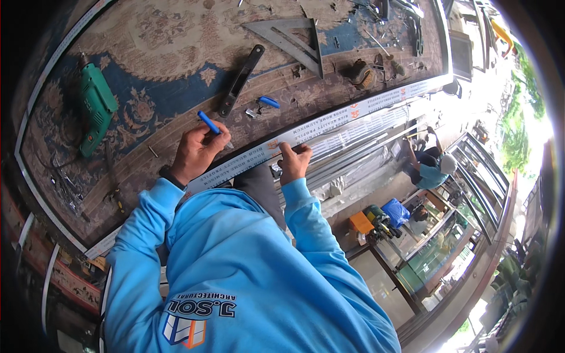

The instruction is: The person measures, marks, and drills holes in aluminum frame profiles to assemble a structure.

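My left hand (200,150) is closed around a blue pen (208,122), held slanting above the table's near edge. Its pale tip points down beside my fingers. A separate blue cap (269,102) lies on the table to the right of the pen. Along that edge runs a long strip with printed pale film (329,124). My right hand (293,163) rests against this strip, thumb and fingers curled together. Whatever they pinch, if anything, is hidden. Beyond the pen lies a dark spirit level (242,80).
The patterned table carries a green drill (97,109) at left, a metal set square (292,42) at the far side, a tape measure (360,75) and scattered small parts. At right, another person (428,165) bends near metal frames. An orange box (361,222) stands below them.
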